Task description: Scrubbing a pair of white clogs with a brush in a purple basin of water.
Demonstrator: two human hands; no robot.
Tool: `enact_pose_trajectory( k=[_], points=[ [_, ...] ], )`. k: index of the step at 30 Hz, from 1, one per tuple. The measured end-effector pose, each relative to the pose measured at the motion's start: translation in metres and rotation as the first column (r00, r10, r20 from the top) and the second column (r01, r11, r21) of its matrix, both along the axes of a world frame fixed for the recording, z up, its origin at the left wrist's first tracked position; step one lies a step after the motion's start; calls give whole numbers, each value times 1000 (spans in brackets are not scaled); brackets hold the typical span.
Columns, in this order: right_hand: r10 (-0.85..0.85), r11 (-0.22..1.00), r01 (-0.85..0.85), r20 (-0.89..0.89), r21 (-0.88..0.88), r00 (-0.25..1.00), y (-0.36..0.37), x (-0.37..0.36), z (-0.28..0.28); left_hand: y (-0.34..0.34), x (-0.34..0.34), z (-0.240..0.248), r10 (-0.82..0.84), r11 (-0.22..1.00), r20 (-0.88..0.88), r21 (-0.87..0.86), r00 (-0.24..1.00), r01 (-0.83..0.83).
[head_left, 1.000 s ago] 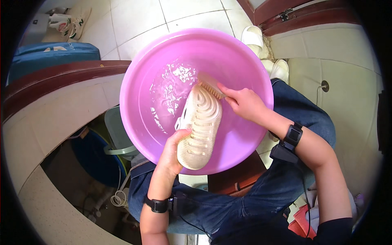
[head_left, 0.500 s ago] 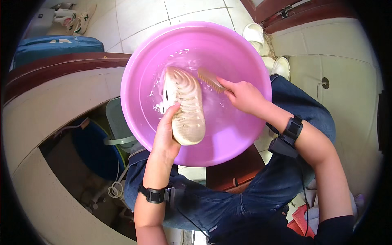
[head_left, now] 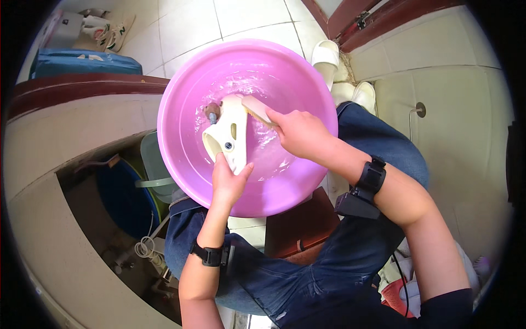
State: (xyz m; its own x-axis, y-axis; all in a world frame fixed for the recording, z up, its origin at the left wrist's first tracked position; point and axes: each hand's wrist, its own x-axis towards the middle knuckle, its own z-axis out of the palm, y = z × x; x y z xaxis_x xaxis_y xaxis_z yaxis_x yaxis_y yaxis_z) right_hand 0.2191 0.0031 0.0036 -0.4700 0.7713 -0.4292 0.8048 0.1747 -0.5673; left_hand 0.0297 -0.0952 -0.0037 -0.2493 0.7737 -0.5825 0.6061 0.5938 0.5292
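Note:
Inside a large pink basin (head_left: 290, 189) with water in the bottom is a cream clog (head_left: 236, 123), turned on its side with its opening to the left. A small brown and grey-blue ornament (head_left: 212, 111) shows at its upper left edge, and a dark round button sits on its side. Around the clog's heel end my left hand (head_left: 228, 183) is closed, thumb and fingers gripping it. A pale-backed scrubbing brush (head_left: 257, 108) is in my right hand (head_left: 302, 133), its bristles against the clog's right side near the toe.
White slippers (head_left: 325, 54) stand on the tiles beyond the basin, by the right wall. A teal bag (head_left: 87, 63) lies behind a dark red door sill at the far left. An opening at left holds a blue tub (head_left: 125, 197) and pipes. A brown stool (head_left: 298, 230) is between my knees.
The clog has rolled from sole-up onto its side, exposing its opening and ornament. The brush has moved left from beside the clog onto it. The basin sits slightly further left in view.

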Motion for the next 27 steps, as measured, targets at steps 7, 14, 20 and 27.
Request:
enact_pose_trajectory(
  k=[7, 14, 20, 27],
  points=[
    [-9, 999, 9, 15, 35, 1000, 1, 6, 5, -8, -2, -5, -415, 900, -246, 32, 876, 435],
    [-42, 997, 38, 54, 72, 998, 1, 14, -7, 1, -15, -24, -568, 813, -264, -38, 779, 580],
    [62, 986, -57, -27, 154, 998, 0, 11, -6, -2, -37, -53, -656, 750, -280, -141, 701, 646],
    [108, 962, -85, -74, 261, 991, 2, 7, -4, 2, -40, -57, -667, 740, -154, -251, 729, 624]
  ],
)
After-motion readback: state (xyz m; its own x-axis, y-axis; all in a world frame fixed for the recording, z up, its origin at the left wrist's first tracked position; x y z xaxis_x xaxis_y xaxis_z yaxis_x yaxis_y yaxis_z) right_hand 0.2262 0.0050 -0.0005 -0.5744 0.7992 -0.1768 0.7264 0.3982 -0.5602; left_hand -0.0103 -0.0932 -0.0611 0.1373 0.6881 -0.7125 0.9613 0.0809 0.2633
